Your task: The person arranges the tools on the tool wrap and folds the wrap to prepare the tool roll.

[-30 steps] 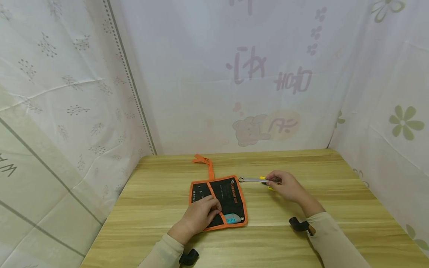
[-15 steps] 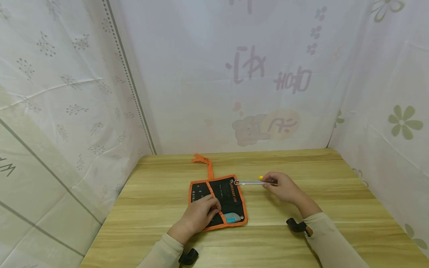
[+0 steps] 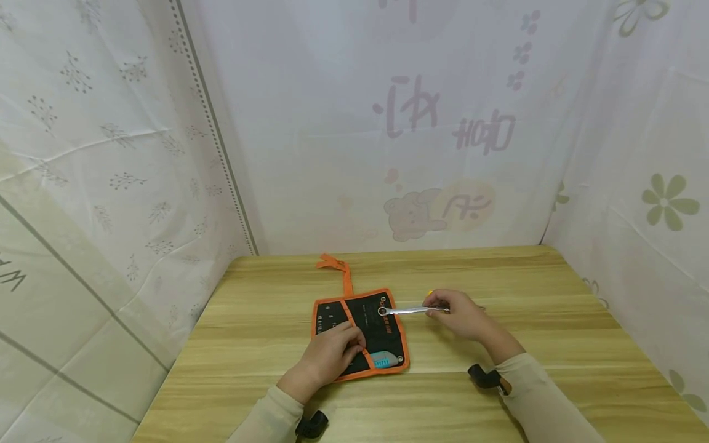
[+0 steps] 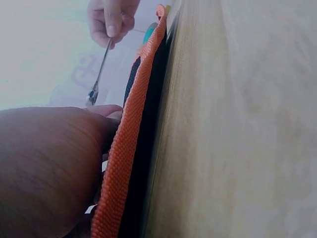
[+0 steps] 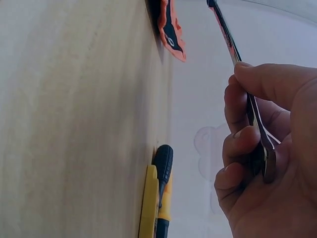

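Observation:
A black tool pouch (image 3: 373,326) with orange trim lies on the table, white print and size numbers on its face. A grey and turquoise utility knife (image 3: 384,360) sits in its lower right pocket. My left hand (image 3: 335,351) rests on the pouch, fingertips and thumb pinching the orange pocket edge. My right hand (image 3: 460,315) grips a silver combination wrench (image 3: 407,311) by its open-ended part, thumb on top and fingers curled round the shaft. The wrench's ring end points left, over the pouch's upper right part. In the right wrist view the jaw end of the wrench (image 5: 267,163) lies against the palm.
Beyond my right hand lie tools with yellow and black handles: a yellow one (image 5: 148,203) and a black-gripped one (image 5: 163,161). An orange tie strap (image 3: 348,280) runs from the pouch toward the back of the wooden table (image 3: 266,344). Printed curtains (image 3: 332,123) surround the table.
My right hand has moved left and slightly nearer, bringing the wrench's ring end from beside the pouch to over it. My left hand and the pouch have stayed in place.

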Available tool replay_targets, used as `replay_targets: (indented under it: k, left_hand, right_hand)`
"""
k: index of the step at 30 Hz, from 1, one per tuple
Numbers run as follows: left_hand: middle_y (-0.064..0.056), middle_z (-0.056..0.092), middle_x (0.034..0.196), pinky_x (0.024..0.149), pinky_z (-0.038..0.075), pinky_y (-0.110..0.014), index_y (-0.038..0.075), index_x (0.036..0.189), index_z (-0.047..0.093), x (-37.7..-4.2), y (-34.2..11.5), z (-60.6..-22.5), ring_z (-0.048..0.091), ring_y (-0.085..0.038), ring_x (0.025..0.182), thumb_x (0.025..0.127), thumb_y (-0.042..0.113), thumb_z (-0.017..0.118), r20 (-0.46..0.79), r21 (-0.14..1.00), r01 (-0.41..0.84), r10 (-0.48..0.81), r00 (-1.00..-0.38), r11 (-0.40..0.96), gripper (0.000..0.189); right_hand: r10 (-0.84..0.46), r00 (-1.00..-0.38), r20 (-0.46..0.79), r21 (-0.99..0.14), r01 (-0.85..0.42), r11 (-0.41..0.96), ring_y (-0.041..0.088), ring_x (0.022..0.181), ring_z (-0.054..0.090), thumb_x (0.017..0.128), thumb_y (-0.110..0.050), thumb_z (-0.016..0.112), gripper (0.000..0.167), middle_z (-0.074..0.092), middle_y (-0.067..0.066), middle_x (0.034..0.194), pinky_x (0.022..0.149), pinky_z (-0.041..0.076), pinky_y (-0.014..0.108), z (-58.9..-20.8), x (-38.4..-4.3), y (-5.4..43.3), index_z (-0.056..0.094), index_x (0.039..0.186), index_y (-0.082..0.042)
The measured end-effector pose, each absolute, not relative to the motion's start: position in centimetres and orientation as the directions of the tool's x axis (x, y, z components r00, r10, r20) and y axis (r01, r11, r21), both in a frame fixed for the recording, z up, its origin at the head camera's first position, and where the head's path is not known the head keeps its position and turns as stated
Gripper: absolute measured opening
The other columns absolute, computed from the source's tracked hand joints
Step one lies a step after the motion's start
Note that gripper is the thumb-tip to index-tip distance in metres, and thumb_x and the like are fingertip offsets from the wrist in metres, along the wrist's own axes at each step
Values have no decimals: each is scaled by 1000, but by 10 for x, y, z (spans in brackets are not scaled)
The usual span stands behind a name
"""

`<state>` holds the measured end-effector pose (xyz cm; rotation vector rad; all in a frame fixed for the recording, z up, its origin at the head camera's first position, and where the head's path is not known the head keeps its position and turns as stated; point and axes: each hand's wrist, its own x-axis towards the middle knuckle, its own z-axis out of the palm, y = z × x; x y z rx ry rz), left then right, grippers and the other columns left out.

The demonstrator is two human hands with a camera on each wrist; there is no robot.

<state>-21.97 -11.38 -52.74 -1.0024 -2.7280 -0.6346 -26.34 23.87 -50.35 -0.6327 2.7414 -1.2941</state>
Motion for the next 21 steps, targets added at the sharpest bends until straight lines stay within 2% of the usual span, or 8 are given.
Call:
replay_targets:
  k: [8, 21]
  left_hand:
    - [17, 56, 93, 70, 52, -23, 29, 98, 69, -220, -114, -526, 56, 2, 79, 98, 21, 77, 290, 338, 646, 577, -763, 684, 11]
    - [16, 57, 93, 69, 52, -23, 28, 98, 69, -219, -113, -528, 57, 2, 79, 98, 21, 77, 310, 343, 649, 571, -761, 679, 11]
  right_hand:
    - [-408, -903, 137, -740, -366, 564, 13, 94, 65, 100, -15, 74, 7, 69, -8, 99, 82, 55, 32, -505, -261, 231, 74, 105, -20]
    - [-430, -899, 78, -741, -341, 579, 11, 96, 65, 101, -17, 73, 13, 68, -11, 103, 82, 55, 33, -508, -258, 222, 72, 108, -27]
